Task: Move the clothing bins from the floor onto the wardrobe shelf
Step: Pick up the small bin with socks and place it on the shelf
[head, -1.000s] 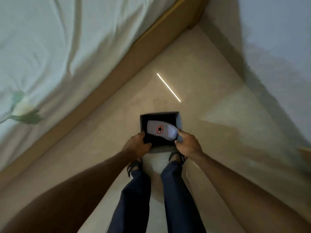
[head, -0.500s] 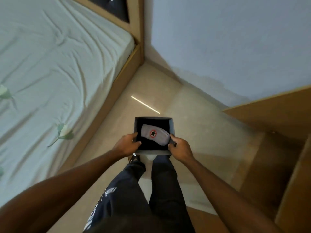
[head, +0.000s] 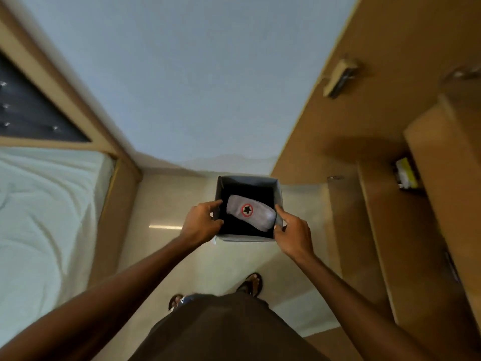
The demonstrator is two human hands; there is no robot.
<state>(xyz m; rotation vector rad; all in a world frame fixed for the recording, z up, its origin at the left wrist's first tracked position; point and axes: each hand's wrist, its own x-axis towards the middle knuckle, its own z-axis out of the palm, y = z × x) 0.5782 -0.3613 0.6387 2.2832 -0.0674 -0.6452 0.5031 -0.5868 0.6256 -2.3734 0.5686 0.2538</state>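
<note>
A small grey clothing bin (head: 247, 180) with a dark inside hangs in the air in front of me, well above the floor. In it lies a folded grey garment (head: 251, 212) with a black star in a red ring. My left hand (head: 201, 222) grips the bin's left wall, thumb inside. My right hand (head: 294, 234) grips its right wall. The brown wooden wardrobe (head: 390, 178) stands open to my right, its shelves (head: 377, 230) beside the bin.
A bed (head: 46, 217) with a white sheet and wooden frame lies at the left. A pale blue wall is ahead. Beige floor tiles (head: 182, 256) run between bed and wardrobe. Small items (head: 404, 174) sit on a wardrobe shelf. My sandalled feet are below.
I have stood up with the bin, which rose from near the floor to about waist height. The view swung right, bringing the wardrobe into sight. Both hands kept their grip.
</note>
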